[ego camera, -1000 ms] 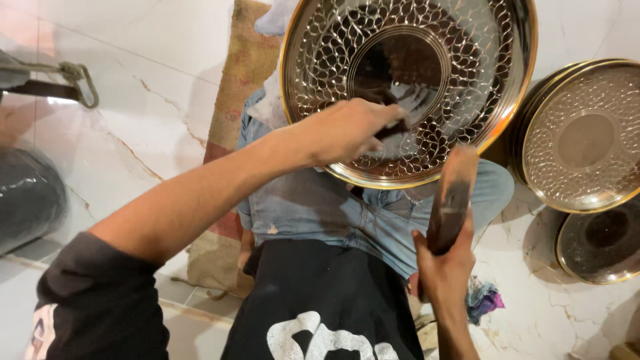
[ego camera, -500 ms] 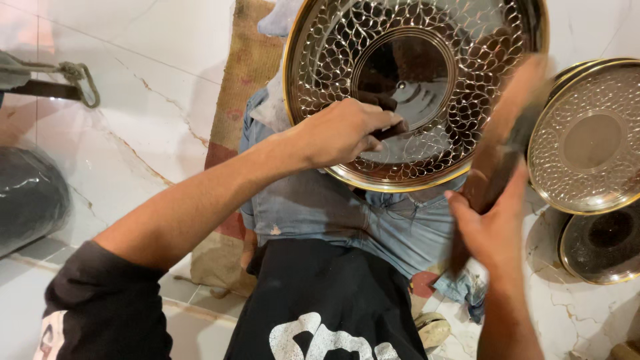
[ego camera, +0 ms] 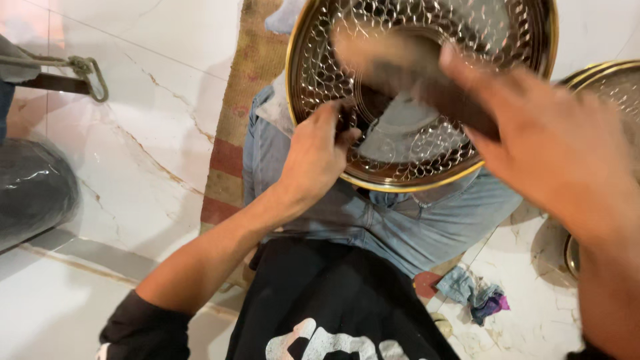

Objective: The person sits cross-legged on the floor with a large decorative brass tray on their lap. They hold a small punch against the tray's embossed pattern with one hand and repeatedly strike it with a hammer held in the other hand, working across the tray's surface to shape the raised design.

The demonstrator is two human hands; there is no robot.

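Left hand (ego camera: 319, 157) gripping a punch against the embossed brass tray (ego camera: 427, 87). Right hand (ego camera: 553, 143) clutching a blurred wooden mallet (ego camera: 413, 77) above it. Mid-hammering, seemingly; next blow needs to be square on the punch.

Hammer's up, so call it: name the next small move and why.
Probably bring the right hand and its blurred hammer down onto the small tool under the left hand, which is pressed against the patterned metal tray.

One cam only, head-worn, looking steeply down over the person's own lap to the marble floor (ego camera: 133, 160). Very close: right hand (ego camera: 553, 153) fills the right side, blurred; left hand (ego camera: 313, 157) mid-frame on the patterned metal tray (ego camera: 320, 73) at top. No 2nd view, so no shared area.
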